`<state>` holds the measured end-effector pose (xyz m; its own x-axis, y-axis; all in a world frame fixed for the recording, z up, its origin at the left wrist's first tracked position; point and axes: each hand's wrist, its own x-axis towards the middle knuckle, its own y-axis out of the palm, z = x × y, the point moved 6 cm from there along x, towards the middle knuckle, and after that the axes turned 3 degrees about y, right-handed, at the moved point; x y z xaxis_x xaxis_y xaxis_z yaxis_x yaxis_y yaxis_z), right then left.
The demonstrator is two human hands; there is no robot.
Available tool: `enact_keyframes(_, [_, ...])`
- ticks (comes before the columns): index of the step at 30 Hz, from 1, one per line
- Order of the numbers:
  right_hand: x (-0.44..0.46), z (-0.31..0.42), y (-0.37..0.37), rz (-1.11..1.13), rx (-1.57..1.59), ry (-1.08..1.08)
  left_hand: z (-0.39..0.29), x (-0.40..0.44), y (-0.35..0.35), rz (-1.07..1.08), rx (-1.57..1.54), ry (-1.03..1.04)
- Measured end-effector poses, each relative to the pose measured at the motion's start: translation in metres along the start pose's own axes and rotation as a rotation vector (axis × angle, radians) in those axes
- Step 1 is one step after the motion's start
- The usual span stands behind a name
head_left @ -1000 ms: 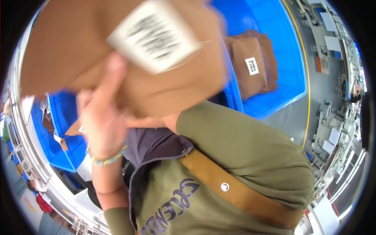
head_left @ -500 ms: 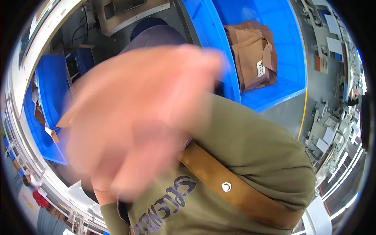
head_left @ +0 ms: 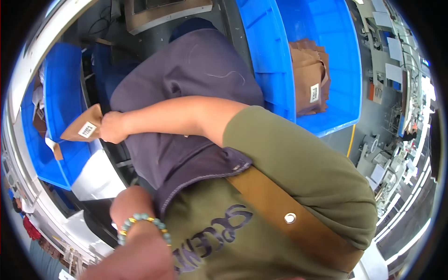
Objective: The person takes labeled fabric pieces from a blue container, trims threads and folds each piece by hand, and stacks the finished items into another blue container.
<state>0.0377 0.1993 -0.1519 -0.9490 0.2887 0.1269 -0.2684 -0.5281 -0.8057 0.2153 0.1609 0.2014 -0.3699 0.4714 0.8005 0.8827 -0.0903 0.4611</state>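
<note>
My right hand (head_left: 113, 127), at the left of the head view, has its fingers closed on a small brown piece (head_left: 78, 127) with a white lettered label. That piece is over the edge of the left blue bin (head_left: 70, 88). My left hand (head_left: 132, 204) is low and close to the camera, beyond the beaded bracelet; its fingers are hidden. A stack of brown pieces (head_left: 310, 65) lies in the right blue bin (head_left: 343, 60), and its top piece shows a white label.
Dark cloth (head_left: 186, 70) covers my lap. In the left bin lie more brown and white pieces (head_left: 56, 150). A machine part (head_left: 168, 14) stands at the top. Beyond the right bin are a yellow floor line (head_left: 351, 141) and worktables with equipment (head_left: 380, 88).
The large brown piece near the camera has left my left hand. That hand has dropped toward the bottom left. The right bin's stack has a different top piece. My right hand with the small piece now shows.
</note>
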Motion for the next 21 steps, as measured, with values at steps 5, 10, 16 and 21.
enact_keyframes(5, [-0.005, 0.004, -0.001, -0.023, 0.034, -0.001, 0.003, 0.003, 0.015, -0.232, -0.415, 0.141])
enact_keyframes(10, [-0.001, -0.001, 0.01, -0.031, 0.023, 0.011, -0.022, -0.012, -0.071, -0.044, -0.026, 0.144])
enact_keyframes(16, [-0.023, -0.005, -0.051, -0.276, 0.385, 0.042, 0.003, -0.064, -0.161, -0.447, 0.978, -0.338])
enact_keyframes(21, [-0.036, -0.017, -0.069, -0.467, 1.166, 0.093, -0.025, -0.234, -0.286, -1.204, 0.219, -0.77])
